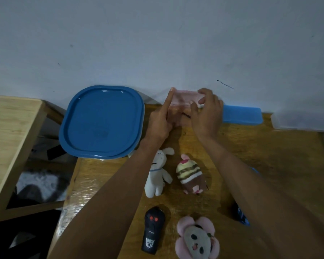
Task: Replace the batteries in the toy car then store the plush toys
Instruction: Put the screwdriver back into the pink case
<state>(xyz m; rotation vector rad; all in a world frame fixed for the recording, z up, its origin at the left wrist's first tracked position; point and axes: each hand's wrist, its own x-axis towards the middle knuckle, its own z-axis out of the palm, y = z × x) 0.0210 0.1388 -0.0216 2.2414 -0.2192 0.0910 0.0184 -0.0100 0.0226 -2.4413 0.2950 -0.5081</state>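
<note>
Both hands grip a small translucent pink box at the back of the wooden table, by the wall. My left hand holds its left side with the index finger stretched up along the edge. My right hand clasps its right side. Nearer me lie three plush toys: a white rabbit, a striped brown-and-cream cupcake plush and a pink flower plush with a grey face. A black remote control lies left of the flower. A dark blue object, perhaps the toy car, peeks from under my right forearm.
A large container with a blue lid stands at the table's back left corner. A flat blue lid and a clear plastic box lie along the wall to the right. A second light wooden table stands on the left.
</note>
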